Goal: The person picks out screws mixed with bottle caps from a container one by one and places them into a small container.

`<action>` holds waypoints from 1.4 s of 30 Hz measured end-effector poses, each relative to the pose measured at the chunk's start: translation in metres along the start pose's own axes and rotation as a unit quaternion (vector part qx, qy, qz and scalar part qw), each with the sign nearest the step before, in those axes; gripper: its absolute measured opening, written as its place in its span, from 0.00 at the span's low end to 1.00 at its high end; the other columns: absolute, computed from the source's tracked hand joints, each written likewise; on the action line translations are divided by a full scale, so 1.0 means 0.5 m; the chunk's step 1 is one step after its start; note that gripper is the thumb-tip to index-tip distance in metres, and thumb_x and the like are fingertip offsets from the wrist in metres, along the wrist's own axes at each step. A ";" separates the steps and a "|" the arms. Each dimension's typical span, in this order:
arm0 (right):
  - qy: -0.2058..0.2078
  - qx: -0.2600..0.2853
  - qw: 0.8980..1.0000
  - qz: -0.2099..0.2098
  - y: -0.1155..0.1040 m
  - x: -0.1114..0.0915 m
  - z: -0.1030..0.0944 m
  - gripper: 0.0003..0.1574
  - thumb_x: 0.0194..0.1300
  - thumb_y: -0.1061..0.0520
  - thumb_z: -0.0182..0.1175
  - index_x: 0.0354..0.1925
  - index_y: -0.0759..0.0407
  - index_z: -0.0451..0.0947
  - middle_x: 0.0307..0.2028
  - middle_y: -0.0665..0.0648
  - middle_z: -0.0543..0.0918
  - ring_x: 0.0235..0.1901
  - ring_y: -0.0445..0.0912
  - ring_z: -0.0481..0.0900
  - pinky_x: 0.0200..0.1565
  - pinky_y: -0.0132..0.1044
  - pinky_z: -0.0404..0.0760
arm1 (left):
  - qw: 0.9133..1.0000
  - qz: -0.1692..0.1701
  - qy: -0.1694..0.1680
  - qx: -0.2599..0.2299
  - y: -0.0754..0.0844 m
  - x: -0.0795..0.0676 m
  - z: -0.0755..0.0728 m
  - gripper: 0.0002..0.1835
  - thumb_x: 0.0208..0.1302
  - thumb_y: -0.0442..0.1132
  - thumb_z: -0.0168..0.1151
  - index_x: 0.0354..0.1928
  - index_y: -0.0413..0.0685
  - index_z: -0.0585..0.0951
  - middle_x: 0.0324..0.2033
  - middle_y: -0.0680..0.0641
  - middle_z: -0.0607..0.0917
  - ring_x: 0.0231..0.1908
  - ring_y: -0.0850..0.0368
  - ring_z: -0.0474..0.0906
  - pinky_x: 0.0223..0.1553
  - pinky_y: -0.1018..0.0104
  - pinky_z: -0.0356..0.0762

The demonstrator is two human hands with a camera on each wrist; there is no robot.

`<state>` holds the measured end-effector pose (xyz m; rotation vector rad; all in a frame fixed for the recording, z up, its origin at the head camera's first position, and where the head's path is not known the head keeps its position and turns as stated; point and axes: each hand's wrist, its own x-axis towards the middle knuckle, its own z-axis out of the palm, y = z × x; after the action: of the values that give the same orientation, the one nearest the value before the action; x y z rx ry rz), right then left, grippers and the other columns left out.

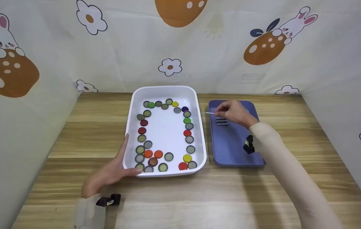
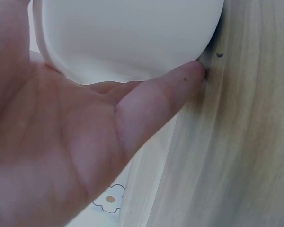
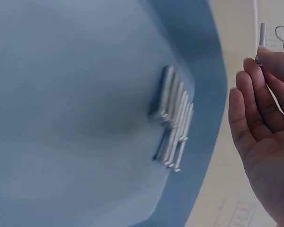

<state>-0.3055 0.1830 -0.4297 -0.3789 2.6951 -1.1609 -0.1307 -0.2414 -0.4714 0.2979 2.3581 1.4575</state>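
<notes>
My left hand (image 1: 113,173) grips the near left corner of a white tub (image 1: 203,149), thumb over the front rim and fingers along its side. Inside, bottle caps (image 1: 187,133) in red, green, yellow, orange and silver form a rough ring around the bare middle. My right hand (image 1: 234,113) pinches a thin silver metal rod (image 3: 262,35) between thumb and fingertips, above the far left part of a blue tray (image 1: 231,149). The rod points left past the tray's edge. Several similar rods (image 3: 175,118) lie side by side in the tray, below that hand.
Tub and tray stand side by side on a wooden table (image 1: 282,190), with a narrow gap between them. Patterned cloth (image 1: 129,47) rises behind the table and on both sides. Each wrist wears a black camera mount (image 1: 109,200).
</notes>
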 end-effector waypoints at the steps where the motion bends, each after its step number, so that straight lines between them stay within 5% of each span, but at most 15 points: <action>1: 0.000 -0.008 1.000 0.001 0.005 -0.002 -0.001 0.09 0.65 0.56 0.67 0.41 0.58 0.88 0.41 0.59 0.89 0.37 0.43 0.81 0.39 0.32 0.78 | 1.000 -0.002 0.000 0.000 0.000 0.000 0.000 0.69 0.59 0.44 0.73 0.77 0.63 0.22 0.80 0.36 0.42 0.72 0.37 0.61 0.76 0.40 0.38; 16: 0.003 -0.133 0.991 -0.019 0.062 -0.026 -0.002 0.06 0.61 0.62 0.67 0.35 0.64 0.89 0.36 0.62 0.90 0.33 0.44 0.81 0.35 0.30 0.75 | 0.999 -0.030 0.004 0.012 0.002 -0.002 -0.002 0.69 0.58 0.46 0.73 0.77 0.65 0.22 0.80 0.37 0.42 0.72 0.37 0.60 0.76 0.39 0.40; 24: -0.010 -0.153 0.988 -0.032 0.070 -0.036 -0.003 0.05 0.59 0.62 0.68 0.32 0.63 0.89 0.32 0.60 0.90 0.33 0.43 0.79 0.36 0.32 0.75 | 1.000 -0.010 0.003 -0.002 0.003 0.000 -0.001 0.69 0.58 0.43 0.74 0.78 0.63 0.23 0.79 0.37 0.43 0.70 0.40 0.62 0.76 0.38 0.39; 42: -0.029 -0.197 0.980 -0.012 0.064 -0.034 0.005 0.05 0.58 0.61 0.69 0.34 0.62 0.89 0.34 0.60 0.90 0.32 0.47 0.81 0.36 0.36 0.78 | 0.999 -0.038 0.003 0.002 0.006 0.002 -0.001 0.69 0.58 0.46 0.74 0.77 0.67 0.23 0.80 0.38 0.42 0.73 0.37 0.58 0.76 0.38 0.39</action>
<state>-0.2936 0.2078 -0.4537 -0.4910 2.8666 -0.6004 -0.1320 -0.2402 -0.4689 0.2029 2.3504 1.4205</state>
